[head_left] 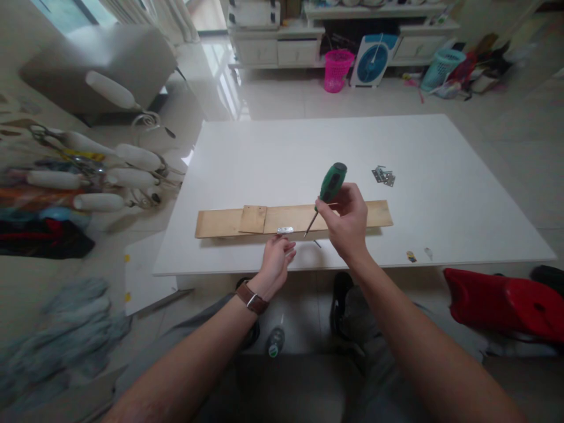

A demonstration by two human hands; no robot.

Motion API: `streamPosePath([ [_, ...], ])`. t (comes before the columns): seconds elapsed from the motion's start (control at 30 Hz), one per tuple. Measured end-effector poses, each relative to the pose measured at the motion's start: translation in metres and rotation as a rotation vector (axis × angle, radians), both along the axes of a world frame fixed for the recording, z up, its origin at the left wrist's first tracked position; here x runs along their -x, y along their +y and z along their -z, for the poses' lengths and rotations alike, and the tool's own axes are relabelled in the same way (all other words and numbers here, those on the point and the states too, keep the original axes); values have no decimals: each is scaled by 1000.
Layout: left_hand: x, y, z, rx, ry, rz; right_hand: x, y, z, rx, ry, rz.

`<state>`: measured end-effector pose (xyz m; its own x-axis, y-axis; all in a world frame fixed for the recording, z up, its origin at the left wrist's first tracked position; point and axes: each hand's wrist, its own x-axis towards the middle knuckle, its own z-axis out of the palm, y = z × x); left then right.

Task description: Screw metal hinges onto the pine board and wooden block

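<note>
My right hand [349, 220] is closed around a screwdriver [331, 185] with a green and black handle. Its thin shaft slants down to the left, and the tip is just right of a small metal plate [285, 230] with holes. That plate sits at the near edge of a long wooden board [299, 217]. Just below the plate is my left hand [277, 258], its fingers loosely bent and apart; whether a fingertip touches the plate I cannot tell. A short square wooden piece [252, 219] lies across the board, with two small dark marks near its far edge.
The board rests on a white tabletop [247, 153]. Several metal brackets [384, 175] lie at the right, and a short thin dark piece [317, 244] lies near the board. Two small scraps [411, 256] are near the front edge. A red plastic stool [502, 302] stands at right.
</note>
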<state>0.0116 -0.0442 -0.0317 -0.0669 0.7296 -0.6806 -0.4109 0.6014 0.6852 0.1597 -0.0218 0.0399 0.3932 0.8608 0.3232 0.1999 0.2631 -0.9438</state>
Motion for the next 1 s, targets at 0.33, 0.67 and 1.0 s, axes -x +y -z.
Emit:
streamPosePath([
  [0.33,-5,-1,-2,11,-35,-75,3,-6,-1,-25,8,-54],
  [0.67,4,4,-6,-212,439,72,2,-5,-1,-40,-30,-39],
  [1.0,74,53,-32,-450,1307,416,3,-5,-1,-44,0,-23],
])
